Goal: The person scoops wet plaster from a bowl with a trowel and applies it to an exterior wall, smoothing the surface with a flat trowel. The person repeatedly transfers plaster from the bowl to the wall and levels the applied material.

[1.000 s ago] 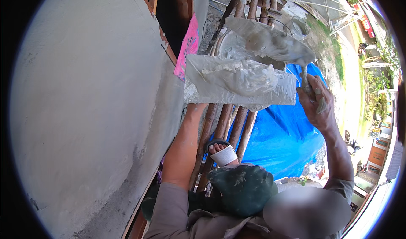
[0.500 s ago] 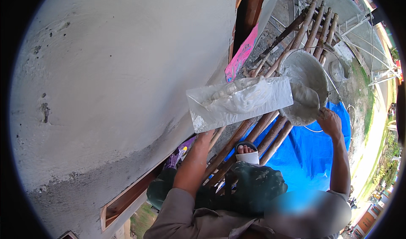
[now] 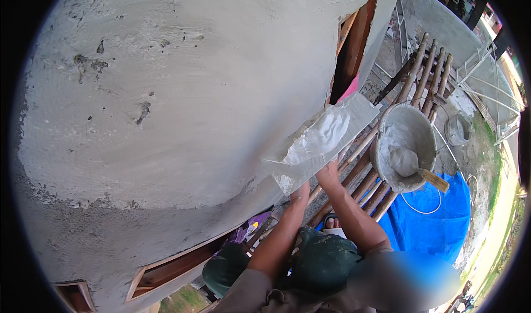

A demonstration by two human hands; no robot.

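Since the earlier frame, your right hand has left the trowel and come across to the underside of the mortar board, which has swung nearer the plastered wall on your left. Both hands now meet the board from below, your left hand at its near left corner, your right farther along the near edge. Such support from beneath probably shares the weight and leaves the upper face free for the wet mortar heaped there. To the right, the bucket stands on the pole platform, seemingly for easy reach; the trowel's blade lies in its mortar, its wooden handle propped over the near right rim, presumably to keep it clean and graspable. A blue tarpaulin spreads below, on the near right.

Your fingers are largely concealed by the board: how far either hand is open, and whether it grips a handle underneath, you cannot tell. Your right forearm partly covers the sandalled foot; a blurred oval masks the near right; the pink panel is mostly hidden behind the board.
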